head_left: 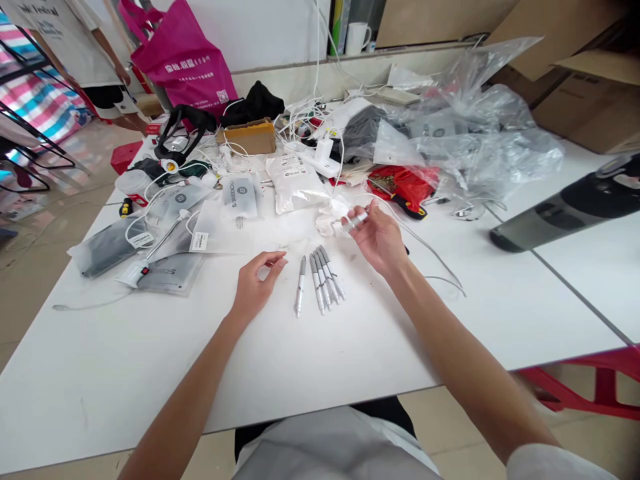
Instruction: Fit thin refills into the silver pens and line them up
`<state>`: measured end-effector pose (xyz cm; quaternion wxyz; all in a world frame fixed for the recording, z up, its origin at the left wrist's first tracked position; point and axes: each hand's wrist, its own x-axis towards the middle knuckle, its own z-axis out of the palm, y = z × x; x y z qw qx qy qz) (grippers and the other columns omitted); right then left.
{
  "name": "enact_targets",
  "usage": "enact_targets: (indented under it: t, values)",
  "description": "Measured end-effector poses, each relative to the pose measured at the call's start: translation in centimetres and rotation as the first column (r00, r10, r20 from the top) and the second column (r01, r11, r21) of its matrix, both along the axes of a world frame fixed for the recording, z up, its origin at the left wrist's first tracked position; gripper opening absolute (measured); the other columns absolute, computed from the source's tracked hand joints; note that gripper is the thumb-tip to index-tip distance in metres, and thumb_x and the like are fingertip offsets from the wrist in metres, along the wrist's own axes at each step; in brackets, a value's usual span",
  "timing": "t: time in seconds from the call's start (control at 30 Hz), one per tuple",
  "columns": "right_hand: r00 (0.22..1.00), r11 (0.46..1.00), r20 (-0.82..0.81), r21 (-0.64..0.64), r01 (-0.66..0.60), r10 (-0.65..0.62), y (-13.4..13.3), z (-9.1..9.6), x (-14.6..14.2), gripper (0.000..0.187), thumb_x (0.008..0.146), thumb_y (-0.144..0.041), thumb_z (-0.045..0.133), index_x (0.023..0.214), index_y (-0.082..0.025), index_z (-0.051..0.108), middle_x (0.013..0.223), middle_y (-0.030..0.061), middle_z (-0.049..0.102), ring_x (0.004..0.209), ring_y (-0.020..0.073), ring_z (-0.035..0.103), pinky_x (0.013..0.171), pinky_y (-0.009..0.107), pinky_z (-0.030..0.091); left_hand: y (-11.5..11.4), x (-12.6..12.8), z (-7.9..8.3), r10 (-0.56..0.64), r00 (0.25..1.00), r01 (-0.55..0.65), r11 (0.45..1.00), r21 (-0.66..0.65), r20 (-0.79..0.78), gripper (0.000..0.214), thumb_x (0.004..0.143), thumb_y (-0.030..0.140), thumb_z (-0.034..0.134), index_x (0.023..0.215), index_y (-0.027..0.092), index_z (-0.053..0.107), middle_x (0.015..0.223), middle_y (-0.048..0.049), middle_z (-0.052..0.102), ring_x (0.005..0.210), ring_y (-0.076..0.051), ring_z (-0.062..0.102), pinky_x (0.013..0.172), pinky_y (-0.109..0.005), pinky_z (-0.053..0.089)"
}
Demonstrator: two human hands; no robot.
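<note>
My right hand (379,235) is raised a little above the white table (150,360) and pinches a small clear and silver pen part (356,221) between thumb and fingers. My left hand (256,280) rests on the table with fingers loosely curled and apart, holding nothing. Between the hands lie several grey pens (325,277) side by side, with one more pen (301,285) lying apart to their left, nearest my left hand. A crumpled white tissue (330,217) lies just beyond the right hand.
White pouches (295,183), grey packets (165,263), cables and a power strip (323,160) crowd the far half. Clear plastic bags (475,133) pile at back right. A dark handheld vacuum (570,207) lies right. A pink bag (183,60) and another person (90,60) stand at back left.
</note>
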<state>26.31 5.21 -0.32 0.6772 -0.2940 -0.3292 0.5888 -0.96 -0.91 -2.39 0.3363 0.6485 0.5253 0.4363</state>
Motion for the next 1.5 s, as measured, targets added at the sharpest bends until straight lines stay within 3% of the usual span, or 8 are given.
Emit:
enact_targets:
  t: [0.17, 0.33, 0.5, 0.83, 1.03, 1.27, 1.37, 1.5]
  values:
    - [0.996, 0.997, -0.036, -0.014, -0.079, 0.078, -0.2, 0.5, 1.4, 0.053, 0.094, -0.062, 0.07, 0.072, -0.026, 0.037, 0.057, -0.0089, 0.03, 0.047, 0.0107, 0.033, 0.045, 0.023, 0.044, -0.1, 0.2, 0.1, -0.014, 0.999, 0.015, 1.0, 0.022, -0.031, 0.027, 0.097, 0.046, 0.067, 0.109, 0.024, 0.078, 0.105, -0.0044, 0.079, 0.097, -0.02, 0.07, 0.095, -0.034, 0.054]
    - [0.95, 0.992, -0.296, -0.04, -0.117, 0.1, -0.6, 0.4, 3.1, 0.062, 0.098, -0.057, 0.06, 0.064, -0.025, 0.019, 0.05, -0.0089, 0.02, 0.042, 0.0091, 0.015, 0.038, 0.024, 0.027, -0.4, 0.5, 0.1, -0.047, 0.995, 0.052, 0.997, 0.064, -0.085, 0.025, 0.099, 0.042, 0.065, 0.111, 0.024, 0.078, 0.105, -0.0043, 0.077, 0.096, -0.019, 0.069, 0.093, -0.032, 0.055]
    - [0.902, 0.988, -0.426, -0.092, -0.124, 0.073, -0.9, 0.8, 3.2, 0.058, 0.099, -0.053, 0.056, 0.068, -0.025, 0.015, 0.05, -0.0094, 0.018, 0.043, 0.0095, 0.011, 0.038, 0.025, 0.019, -0.6, 0.6, 0.0, -0.068, 0.987, 0.079, 0.995, 0.069, -0.143, 0.023, 0.1, 0.04, 0.064, 0.112, 0.025, 0.076, 0.104, -0.0035, 0.076, 0.096, -0.019, 0.069, 0.092, -0.032, 0.055]
    - [0.734, 0.958, -0.629, 0.069, -0.277, 0.257, -0.7, -0.2, 3.2, 0.054, 0.098, -0.044, 0.056, 0.068, -0.026, 0.016, 0.052, -0.0102, 0.011, 0.043, 0.0095, 0.009, 0.04, 0.026, 0.01, -0.8, 1.2, -1.3, -0.147, 0.931, 0.239, 0.937, 0.256, -0.333, 0.024, 0.1, 0.037, 0.066, 0.121, 0.025, 0.069, 0.097, -0.0036, 0.073, 0.092, -0.02, 0.066, 0.092, -0.037, 0.052]
    - [0.856, 0.972, -0.476, -0.002, -0.234, 0.204, -0.6, 0.4, 2.2, 0.057, 0.098, -0.052, 0.064, 0.067, -0.025, 0.025, 0.053, -0.0102, 0.022, 0.043, 0.0092, 0.023, 0.039, 0.023, 0.025, -1.2, 1.6, -2.0, -0.159, 0.856, 0.307, 0.922, 0.236, -0.491, 0.042, 0.097, 0.05, 0.068, 0.129, 0.022, 0.062, 0.098, -0.0046, 0.067, 0.092, -0.022, 0.062, 0.09, -0.039, 0.048]
    - [0.986, 0.996, 0.162, 0.073, -0.044, 0.032, -1.4, 1.5, 0.4, 0.048, 0.094, -0.073, 0.06, 0.084, -0.026, 0.058, 0.08, -0.0019, 0.057, 0.064, 0.0126, 0.056, 0.057, 0.027, 0.051, -1.3, 1.4, -2.3, -0.207, 0.837, 0.339, 0.923, 0.184, -0.506, 0.034, 0.103, 0.045, 0.06, 0.126, 0.02, 0.062, 0.09, -0.0018, 0.064, 0.086, -0.02, 0.061, 0.088, -0.038, 0.045]
    - [0.802, 0.971, 0.578, 0.238, 0.014, -0.153, -4.7, 0.2, 0.9, 0.045, 0.101, -0.067, 0.052, 0.1, -0.025, 0.069, 0.096, 0.0051, 0.066, 0.075, 0.0169, 0.064, 0.069, 0.034, 0.058, -1.3, 1.4, -2.4, -0.198, 0.831, 0.343, 0.918, 0.198, -0.52, 0.028, 0.105, 0.038, 0.055, 0.125, 0.02, 0.062, 0.088, -0.0017, 0.065, 0.085, -0.02, 0.06, 0.087, -0.038, 0.044]
    - [0.252, 0.938, 0.925, 0.322, -0.124, -0.284, -9.7, -2.5, 1.8, 0.029, 0.105, -0.041, 0.059, 0.128, -0.028, 0.069, 0.136, 0.0129, 0.064, 0.129, 0.0298, 0.062, 0.112, 0.053, 0.052, -1.4, 1.5, -2.5, -0.182, 0.829, 0.33, 0.923, 0.198, -0.529, 0.024, 0.104, 0.028, 0.052, 0.125, 0.02, 0.062, 0.087, -0.0019, 0.066, 0.085, -0.02, 0.061, 0.087, -0.038, 0.044]
